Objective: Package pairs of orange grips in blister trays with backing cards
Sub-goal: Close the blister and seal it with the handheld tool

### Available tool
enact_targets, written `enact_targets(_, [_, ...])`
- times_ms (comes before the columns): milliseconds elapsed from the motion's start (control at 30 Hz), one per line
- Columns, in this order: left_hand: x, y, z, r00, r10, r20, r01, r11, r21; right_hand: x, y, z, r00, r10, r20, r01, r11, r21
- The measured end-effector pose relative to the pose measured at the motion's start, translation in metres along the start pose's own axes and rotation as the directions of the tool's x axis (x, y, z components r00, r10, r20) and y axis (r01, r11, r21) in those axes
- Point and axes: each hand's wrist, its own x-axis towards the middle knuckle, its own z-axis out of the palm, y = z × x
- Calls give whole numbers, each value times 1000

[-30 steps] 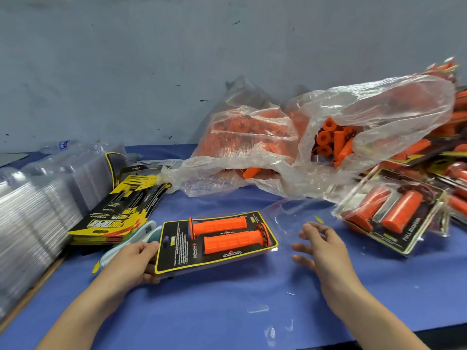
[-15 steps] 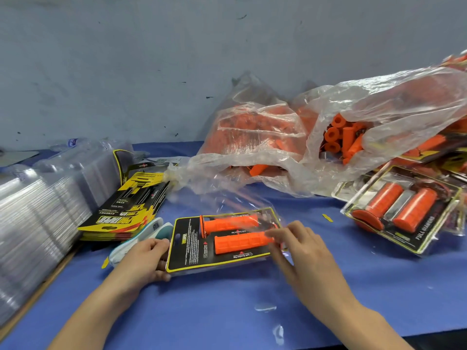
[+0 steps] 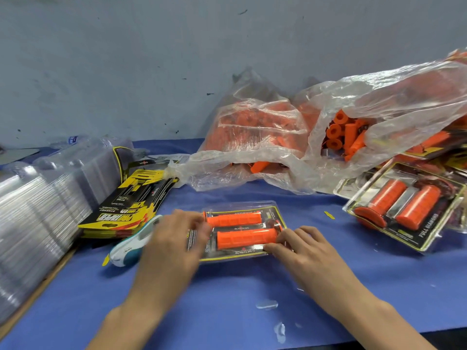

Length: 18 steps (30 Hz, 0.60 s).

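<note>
we see blister tray with two orange grips flat on desk, centre. left hand blurred over its left end, hold unclear; right hand presses right front edge, fingers bent.

Left hand and right hand lie palms-down, fingers forward.

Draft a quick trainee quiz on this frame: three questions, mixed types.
1. True or false: the left hand and the right hand both touch the pack in front of the person.
2. The loose grips lie in: A) a clear plastic bag; B) a cardboard box; C) a metal bin.
3. How many orange grips are in that pack?
Key: 1 true; 2 A; 3 two.
</note>
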Motion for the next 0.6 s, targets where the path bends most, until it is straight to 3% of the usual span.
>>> enact_targets(67, [-5, 24, 21, 957, 218, 193, -236, 969, 76, 0, 0, 1, 999, -23, -29, 23, 1000, 18])
enact_targets(167, [-11, 43, 46, 896, 335, 293, -406, 885, 229, -1, 0, 1, 997, -54, -57, 56, 997, 46])
enact_targets(367, [-7, 12, 37, 903, 399, 157, -425, 882, 203, -10, 34, -1, 995, 11, -101, -9, 1000, 20])
enact_targets(600, [-15, -7, 16, 874, 463, 146, -479, 873, 97, -9, 59, 1, 977, 195, -86, -189, 979, 74])
